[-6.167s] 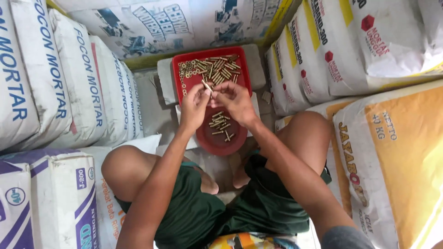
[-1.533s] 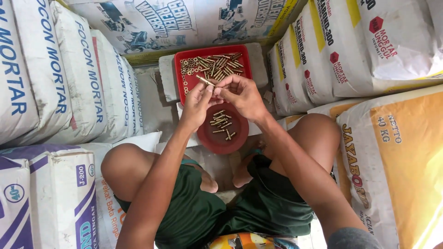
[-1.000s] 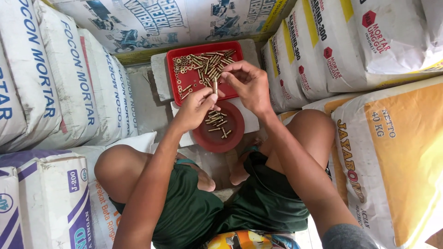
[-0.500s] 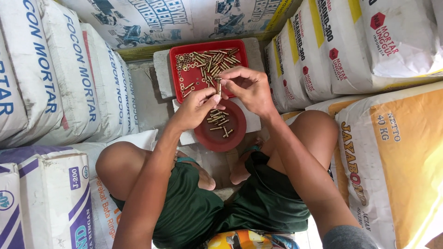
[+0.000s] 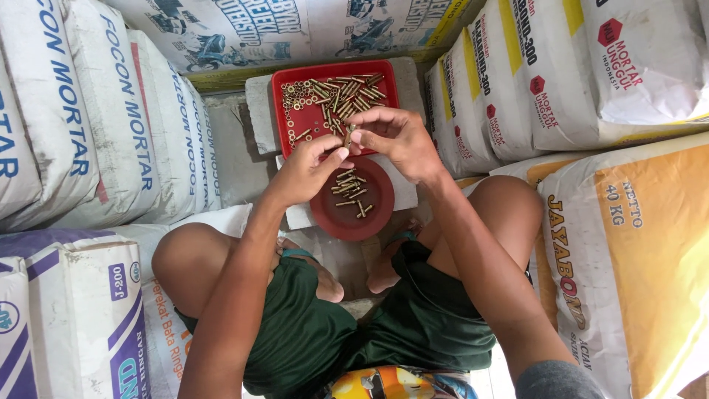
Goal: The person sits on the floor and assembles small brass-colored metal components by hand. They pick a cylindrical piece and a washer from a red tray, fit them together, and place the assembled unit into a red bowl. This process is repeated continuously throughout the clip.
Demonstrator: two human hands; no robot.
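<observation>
Both hands meet over the red tray (image 5: 289,125): right hand (image 5: 399,140) & left hand (image 5: 306,171) pinch one small brass bolt (image 5: 348,137). Light, stiff, prob. slippery — best gripped by its ends.

Bright, even daylight fills the scene, strongest at the right of the frame, where the pale sacks (image 5: 650,66) nearly wash out. Shadows are soft and pool at lower centre. Focus is sharp in the middle; the edges curve slightly.
</observation>
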